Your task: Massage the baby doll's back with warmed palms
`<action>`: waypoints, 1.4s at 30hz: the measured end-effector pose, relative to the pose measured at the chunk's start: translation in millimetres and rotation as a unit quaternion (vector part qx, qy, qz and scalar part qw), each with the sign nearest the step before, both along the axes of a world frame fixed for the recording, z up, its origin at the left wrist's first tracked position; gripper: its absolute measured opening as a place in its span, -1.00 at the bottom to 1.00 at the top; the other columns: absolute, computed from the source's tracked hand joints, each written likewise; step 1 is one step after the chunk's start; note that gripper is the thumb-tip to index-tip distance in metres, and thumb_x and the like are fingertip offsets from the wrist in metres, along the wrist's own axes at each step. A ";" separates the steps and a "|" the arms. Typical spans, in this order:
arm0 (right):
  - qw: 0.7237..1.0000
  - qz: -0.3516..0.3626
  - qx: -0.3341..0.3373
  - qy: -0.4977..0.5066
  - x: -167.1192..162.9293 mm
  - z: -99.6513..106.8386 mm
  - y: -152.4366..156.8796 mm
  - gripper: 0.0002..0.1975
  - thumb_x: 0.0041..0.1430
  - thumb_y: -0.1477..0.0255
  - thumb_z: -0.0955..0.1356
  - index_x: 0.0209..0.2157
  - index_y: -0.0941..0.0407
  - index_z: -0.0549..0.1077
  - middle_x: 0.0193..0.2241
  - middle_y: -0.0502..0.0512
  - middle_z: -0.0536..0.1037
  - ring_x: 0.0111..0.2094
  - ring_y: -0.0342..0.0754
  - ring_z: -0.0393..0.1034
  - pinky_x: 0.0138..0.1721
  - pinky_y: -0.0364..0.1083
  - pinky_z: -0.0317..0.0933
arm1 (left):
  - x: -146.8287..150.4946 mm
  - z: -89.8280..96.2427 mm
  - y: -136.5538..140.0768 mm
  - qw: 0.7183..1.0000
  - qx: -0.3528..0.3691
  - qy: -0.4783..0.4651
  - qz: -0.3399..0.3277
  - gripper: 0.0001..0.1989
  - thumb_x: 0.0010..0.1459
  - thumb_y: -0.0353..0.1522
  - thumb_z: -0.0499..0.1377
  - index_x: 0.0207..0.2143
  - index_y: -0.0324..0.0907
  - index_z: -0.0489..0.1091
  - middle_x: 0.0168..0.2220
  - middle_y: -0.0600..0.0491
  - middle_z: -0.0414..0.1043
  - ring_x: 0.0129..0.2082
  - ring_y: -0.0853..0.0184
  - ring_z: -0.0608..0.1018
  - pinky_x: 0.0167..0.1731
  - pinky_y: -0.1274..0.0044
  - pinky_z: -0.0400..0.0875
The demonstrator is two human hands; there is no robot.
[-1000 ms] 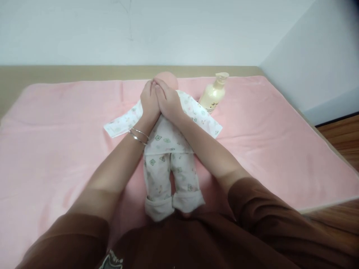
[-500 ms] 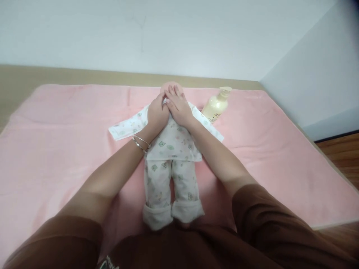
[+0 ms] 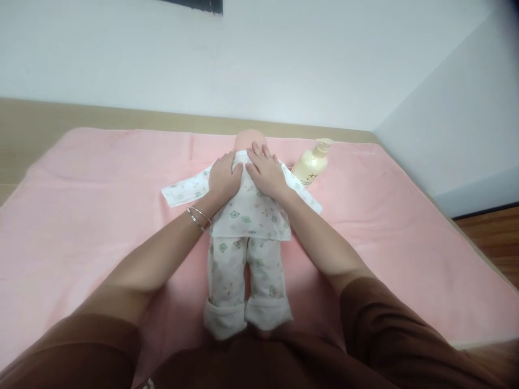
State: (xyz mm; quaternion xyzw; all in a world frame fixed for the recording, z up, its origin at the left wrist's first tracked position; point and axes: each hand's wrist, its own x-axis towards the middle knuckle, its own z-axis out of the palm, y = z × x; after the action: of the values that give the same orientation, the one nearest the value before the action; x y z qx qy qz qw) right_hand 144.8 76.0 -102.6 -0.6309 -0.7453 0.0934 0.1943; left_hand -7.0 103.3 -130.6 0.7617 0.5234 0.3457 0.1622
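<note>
Your left hand [image 3: 225,175] and right hand [image 3: 267,174] rest released, fingers extended, on the upper shirt of the clothed doll [image 3: 251,221], laid centrally on the pink mat [image 3: 101,227], head at 12 o'clock. At 2 o'clock, the doll's sleeve [image 3: 305,195] partly obscures the pump bottle [image 3: 312,163]. The wall [image 3: 292,65] bounds 12 o'clock.

left hand [image 3: 224,177] and right hand [image 3: 269,174] flat, palms down, side by side
left forearm [image 3: 158,265] slants in from the near left, right forearm [image 3: 326,243] from the near right; left fingers [image 3: 227,159] close together, right fingers [image 3: 256,150] slightly spread, thumbs [image 3: 238,172] near each other but apart
</note>
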 end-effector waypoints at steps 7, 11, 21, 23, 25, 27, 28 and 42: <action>0.998 -0.021 0.052 -0.042 -36.0 -2.5 -36.3 -0.40 0.36 0.42 0.11 0.37 0.29 0.20 0.44 0.30 0.08 0.47 0.38 -0.10 0.43 0.43 -0.17 | -0.7 0.6 -0.6 1.000 -0.014 -0.007 0.021 -0.55 0.30 -0.31 -0.09 0.08 -0.24 0.46 0.14 -0.13 0.51 0.14 0.11 0.50 0.27 0.23 0.32; 0.994 0.097 0.030 -0.026 -23.0 0.8 -28.4 -0.36 0.27 0.49 0.14 0.37 0.24 0.21 0.43 0.14 0.16 0.49 0.19 -0.10 0.51 0.31 -0.28 | -2.5 -0.9 0.0 0.999 -0.016 -0.037 0.012 -0.55 0.29 -0.36 -0.13 -0.01 -0.21 0.50 0.06 -0.09 0.56 0.06 0.14 0.54 0.20 0.27 0.38; 0.999 -0.031 -0.003 -0.031 -19.4 3.5 -36.9 -0.34 0.38 0.34 0.11 0.40 0.39 0.08 0.45 0.37 0.02 0.49 0.31 -0.12 0.48 0.30 -0.18 | -2.1 0.3 -4.1 0.998 -0.034 -0.040 0.029 -0.52 0.25 -0.35 -0.07 0.09 -0.23 0.50 0.23 -0.06 0.46 0.25 0.17 0.46 0.35 0.31 0.28; 0.998 0.011 0.012 -0.056 -36.2 2.5 -57.1 -0.33 0.36 0.35 0.14 0.40 0.39 0.10 0.45 0.37 0.02 0.49 0.34 -0.18 0.49 0.31 -0.23 | -2.4 -0.5 -3.4 0.998 -0.039 -0.045 0.034 -0.51 0.25 -0.36 -0.07 0.09 -0.24 0.50 0.22 -0.05 0.46 0.25 0.18 0.46 0.35 0.33 0.29; 0.996 0.060 0.033 -0.064 -44.5 1.2 -67.3 -0.33 0.33 0.39 0.15 0.39 0.43 0.10 0.45 0.37 0.04 0.50 0.26 -0.19 0.52 0.27 -0.30 | -2.8 -1.7 -2.7 0.997 -0.044 -0.053 0.043 -0.50 0.25 -0.38 -0.09 0.11 -0.24 0.49 0.22 -0.04 0.47 0.25 0.21 0.47 0.36 0.35 0.29; 0.994 0.093 0.037 -0.054 -40.5 0.5 -62.4 -0.35 0.31 0.45 0.13 0.37 0.41 0.15 0.43 0.33 0.11 0.50 0.15 -0.13 0.53 0.22 -0.31 | -3.2 -3.0 -2.1 0.996 -0.045 -0.059 0.051 -0.48 0.27 -0.39 -0.12 0.12 -0.23 0.48 0.22 -0.04 0.47 0.25 0.22 0.47 0.35 0.35 0.31; 0.993 0.102 0.030 -0.045 -34.5 0.6 -54.9 -0.37 0.30 0.47 0.11 0.36 0.36 0.19 0.43 0.28 0.14 0.50 0.11 -0.10 0.53 0.22 -0.30 | -3.3 -3.7 -1.9 0.996 -0.042 -0.059 0.050 -0.48 0.27 -0.39 -0.12 0.12 -0.23 0.48 0.22 -0.05 0.47 0.24 0.21 0.48 0.35 0.33 0.32; 0.994 0.059 0.069 -0.053 -40.1 -5.2 -51.8 -0.40 0.35 0.44 0.11 0.34 0.36 0.22 0.42 0.32 0.15 0.49 0.16 -0.09 0.53 0.21 -0.27 | -2.0 -1.0 -3.8 0.997 -0.035 -0.050 0.046 -0.48 0.24 -0.38 -0.11 0.10 -0.25 0.49 0.19 -0.10 0.49 0.20 0.13 0.50 0.32 0.22 0.34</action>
State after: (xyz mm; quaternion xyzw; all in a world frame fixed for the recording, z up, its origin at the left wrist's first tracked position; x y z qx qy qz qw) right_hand 104.7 24.2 -107.8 -0.5751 -0.7950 0.0193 0.1918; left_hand -9.0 99.5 -131.6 0.7122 0.5613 0.3717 0.1989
